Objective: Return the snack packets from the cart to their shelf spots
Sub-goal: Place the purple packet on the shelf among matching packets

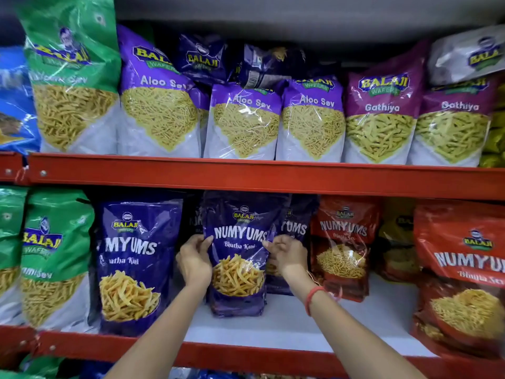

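Observation:
A dark purple Numyums Bhatha Kani packet [237, 258] stands upright on the white lower shelf [300, 324], in the middle of the view. My left hand [194, 262] grips its left edge and my right hand [287, 255] grips its right edge, thumbs on the front. Another purple Numyums packet [134, 266] stands to its left, nearer the shelf front. A further purple packet [296, 228] is partly hidden behind my right hand. The cart is out of view.
Red Numyums packets [341, 247] [461, 274] stand to the right, green Balaji packets [52, 258] to the left. The red shelf beam [246, 176] runs above, carrying Aloo Sev [243, 119] and Gathiya packets [379, 113]. Bare white shelf shows in front of the held packet.

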Demonstrator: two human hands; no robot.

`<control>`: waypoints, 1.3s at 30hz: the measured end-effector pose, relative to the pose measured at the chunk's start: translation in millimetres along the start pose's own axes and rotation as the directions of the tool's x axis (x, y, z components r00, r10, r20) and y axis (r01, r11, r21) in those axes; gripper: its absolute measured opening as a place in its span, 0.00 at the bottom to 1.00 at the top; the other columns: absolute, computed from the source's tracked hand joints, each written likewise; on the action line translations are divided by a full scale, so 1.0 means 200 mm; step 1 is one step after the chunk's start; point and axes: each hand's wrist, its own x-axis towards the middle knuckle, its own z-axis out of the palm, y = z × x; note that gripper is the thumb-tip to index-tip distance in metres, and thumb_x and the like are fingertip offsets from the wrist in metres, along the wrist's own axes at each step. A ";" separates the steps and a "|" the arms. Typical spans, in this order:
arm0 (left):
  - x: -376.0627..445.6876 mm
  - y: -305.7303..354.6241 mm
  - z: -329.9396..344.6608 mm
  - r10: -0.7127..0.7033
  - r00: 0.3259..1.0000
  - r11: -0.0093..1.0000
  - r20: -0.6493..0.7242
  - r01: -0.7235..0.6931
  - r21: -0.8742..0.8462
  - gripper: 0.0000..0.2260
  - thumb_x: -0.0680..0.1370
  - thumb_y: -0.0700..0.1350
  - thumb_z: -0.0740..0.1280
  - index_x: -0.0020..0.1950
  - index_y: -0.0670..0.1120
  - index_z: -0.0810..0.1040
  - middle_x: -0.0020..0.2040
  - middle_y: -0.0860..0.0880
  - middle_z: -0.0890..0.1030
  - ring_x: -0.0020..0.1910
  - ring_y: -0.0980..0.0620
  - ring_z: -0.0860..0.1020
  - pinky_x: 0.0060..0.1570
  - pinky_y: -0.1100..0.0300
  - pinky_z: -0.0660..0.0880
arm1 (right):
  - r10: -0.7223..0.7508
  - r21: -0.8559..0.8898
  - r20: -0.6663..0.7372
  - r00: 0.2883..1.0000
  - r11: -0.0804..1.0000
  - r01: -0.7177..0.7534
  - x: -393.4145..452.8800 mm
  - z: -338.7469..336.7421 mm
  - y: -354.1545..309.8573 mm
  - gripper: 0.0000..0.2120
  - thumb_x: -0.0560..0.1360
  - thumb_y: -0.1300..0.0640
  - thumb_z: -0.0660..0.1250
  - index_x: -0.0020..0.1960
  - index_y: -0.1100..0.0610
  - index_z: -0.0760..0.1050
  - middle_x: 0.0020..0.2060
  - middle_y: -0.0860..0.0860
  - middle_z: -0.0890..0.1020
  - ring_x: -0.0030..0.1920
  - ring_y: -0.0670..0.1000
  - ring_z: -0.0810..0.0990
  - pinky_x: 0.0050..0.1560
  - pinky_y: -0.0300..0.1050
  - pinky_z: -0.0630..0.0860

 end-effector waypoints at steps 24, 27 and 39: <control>-0.23 -0.10 -0.25 -0.366 0.805 0.855 0.467 0.489 -0.174 0.54 0.55 0.81 0.43 0.74 0.51 0.59 0.72 0.42 0.68 0.70 0.42 0.67 0.72 0.41 0.60 | 0.304 0.063 0.262 0.916 0.942 -0.330 -0.34 -0.06 0.19 0.39 0.73 0.28 0.45 0.60 0.56 0.78 0.50 0.54 0.84 0.53 0.55 0.82 0.58 0.52 0.77; -0.30 -0.06 -0.32 -0.356 0.776 0.860 0.521 0.490 -0.142 0.55 0.55 0.81 0.42 0.74 0.49 0.61 0.73 0.43 0.67 0.72 0.43 0.65 0.74 0.42 0.58 | 0.297 0.048 0.264 0.918 0.946 -0.320 -0.42 -0.09 0.17 0.38 0.73 0.28 0.46 0.59 0.55 0.79 0.54 0.56 0.84 0.55 0.56 0.82 0.63 0.55 0.76; -0.46 0.02 -0.49 -0.274 0.734 0.888 0.621 0.441 -0.129 0.36 0.75 0.64 0.35 0.76 0.43 0.52 0.76 0.43 0.58 0.75 0.46 0.58 0.74 0.51 0.53 | 0.281 -0.018 0.305 0.910 0.957 -0.289 -0.64 -0.15 0.09 0.43 0.63 0.23 0.47 0.63 0.50 0.76 0.66 0.55 0.78 0.64 0.55 0.77 0.67 0.52 0.72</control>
